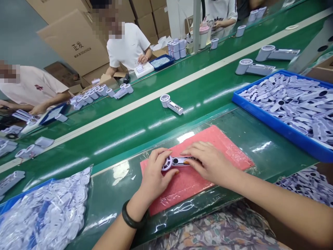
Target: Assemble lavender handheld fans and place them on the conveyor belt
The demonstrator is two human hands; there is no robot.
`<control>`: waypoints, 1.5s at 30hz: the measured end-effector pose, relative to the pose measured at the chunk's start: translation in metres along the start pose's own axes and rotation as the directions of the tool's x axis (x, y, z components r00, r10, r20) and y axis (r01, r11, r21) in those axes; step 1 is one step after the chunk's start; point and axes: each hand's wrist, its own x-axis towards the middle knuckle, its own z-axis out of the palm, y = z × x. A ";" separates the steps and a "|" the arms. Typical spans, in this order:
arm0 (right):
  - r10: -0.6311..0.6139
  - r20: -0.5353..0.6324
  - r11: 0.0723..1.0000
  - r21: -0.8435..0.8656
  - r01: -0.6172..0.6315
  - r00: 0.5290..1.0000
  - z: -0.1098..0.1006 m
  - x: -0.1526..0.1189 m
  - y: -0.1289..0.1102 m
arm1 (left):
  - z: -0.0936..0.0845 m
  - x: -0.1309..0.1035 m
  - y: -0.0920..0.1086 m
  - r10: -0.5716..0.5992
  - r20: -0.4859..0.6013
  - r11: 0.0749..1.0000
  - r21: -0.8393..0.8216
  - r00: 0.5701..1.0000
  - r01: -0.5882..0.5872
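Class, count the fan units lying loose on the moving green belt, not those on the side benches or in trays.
3: one fan unit mid-belt, two at the far right; more may be beyond view.

Blue tray (273, 124) blocks right; plastic bag (47, 211) left; belt (145, 121) ahead open.

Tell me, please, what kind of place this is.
Most likely a factory assembly line. A green conveyor belt carries small white fans, a blue tray holds many identical parts, and other workers sit along the far side. Both hands, left and right, press one fan on a pink mat.
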 end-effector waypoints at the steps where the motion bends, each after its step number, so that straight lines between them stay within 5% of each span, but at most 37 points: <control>1: -0.013 0.011 1.000 -0.016 0.013 1.000 -0.001 0.003 -0.001 | 0.003 0.001 -0.003 0.002 -0.025 0.999 -0.035 1.000 -0.003; 6: -0.061 0.115 0.990 -0.116 0.075 0.992 -0.002 0.016 -0.010 | 0.015 0.000 -0.011 0.057 -0.132 0.993 -0.098 0.990 -0.070; 19: -0.200 0.365 0.936 -0.203 0.287 0.909 -0.010 0.043 -0.013 | 0.019 -0.009 -0.020 0.093 -0.145 0.978 -0.173 0.985 -0.118; 32: -0.169 0.443 0.964 -0.113 0.242 0.880 -0.013 0.057 -0.015 | 0.019 -0.010 -0.020 0.068 -0.126 0.981 -0.173 0.990 -0.089; 45: -0.166 0.341 0.971 -0.106 0.213 0.925 -0.010 0.048 -0.020 | 0.019 -0.009 -0.019 0.087 -0.139 0.978 -0.177 0.986 -0.111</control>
